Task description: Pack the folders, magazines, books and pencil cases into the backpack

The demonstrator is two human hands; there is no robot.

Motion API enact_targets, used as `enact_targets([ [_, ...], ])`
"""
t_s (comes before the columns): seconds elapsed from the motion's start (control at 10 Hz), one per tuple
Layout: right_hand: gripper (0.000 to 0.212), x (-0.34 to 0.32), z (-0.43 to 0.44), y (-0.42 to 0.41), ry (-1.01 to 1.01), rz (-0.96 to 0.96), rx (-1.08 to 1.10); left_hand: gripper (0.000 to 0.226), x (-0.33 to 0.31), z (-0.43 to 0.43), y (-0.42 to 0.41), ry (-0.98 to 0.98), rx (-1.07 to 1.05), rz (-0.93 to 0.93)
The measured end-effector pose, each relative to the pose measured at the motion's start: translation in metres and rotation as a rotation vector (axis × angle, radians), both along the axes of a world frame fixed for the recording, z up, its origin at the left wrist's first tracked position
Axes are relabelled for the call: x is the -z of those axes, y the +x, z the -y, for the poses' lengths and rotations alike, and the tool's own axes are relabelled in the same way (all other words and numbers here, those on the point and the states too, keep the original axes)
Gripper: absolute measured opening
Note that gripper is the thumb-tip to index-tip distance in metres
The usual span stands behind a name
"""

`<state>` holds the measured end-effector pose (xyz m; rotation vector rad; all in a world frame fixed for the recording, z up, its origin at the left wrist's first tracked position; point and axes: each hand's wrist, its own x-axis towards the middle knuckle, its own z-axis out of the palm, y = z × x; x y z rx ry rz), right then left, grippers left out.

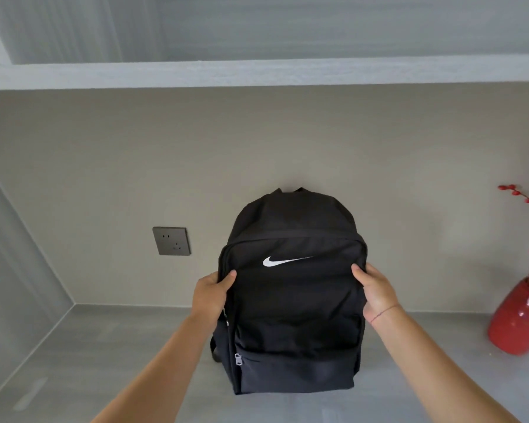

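Note:
A black backpack (293, 300) with a white swoosh logo stands upright on the grey desk, its front facing me and its zippers closed. My left hand (211, 294) grips its left side, thumb on the front panel. My right hand (376, 291) grips its right side the same way. No folders, magazines, books or pencil cases are in view.
A red vase (515, 323) with red berry branches stands at the right, close to the backpack. A dark wall socket (171, 241) sits on the beige wall behind. A shelf (257, 73) runs overhead. A side wall closes the desk (104, 361) on the left.

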<state>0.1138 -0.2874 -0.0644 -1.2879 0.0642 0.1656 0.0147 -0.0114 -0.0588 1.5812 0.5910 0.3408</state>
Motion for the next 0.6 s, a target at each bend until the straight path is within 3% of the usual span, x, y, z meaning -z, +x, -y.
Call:
enact_targets([
  [0.1, 0.026, 0.025, 0.000, 0.007, -0.275, 0.006, 0.019, 0.028, 0.007, 0.016, 0.018, 0.079, 0.069, -0.040],
  [0.2, 0.061, 0.043, -0.011, -0.001, -0.655, 0.077, -0.080, 0.058, 0.021, 0.028, 0.024, 0.146, 0.153, -0.045],
  [0.3, 0.063, 0.048, -0.015, 0.001, -0.736, 0.100, -0.141, 0.057, 0.031, 0.025, 0.028, 0.250, 0.185, -0.074],
  [0.5, 0.045, 0.037, -0.010, 0.001, -0.683, 0.126, -0.164, 0.059, 0.040, 0.010, 0.019, 0.274, 0.243, -0.188],
  [0.6, 0.036, 0.027, -0.002, -0.006, -0.650, 0.192, -0.075, 0.082, 0.059, 0.006, 0.007, 0.379, 0.203, -0.171],
])
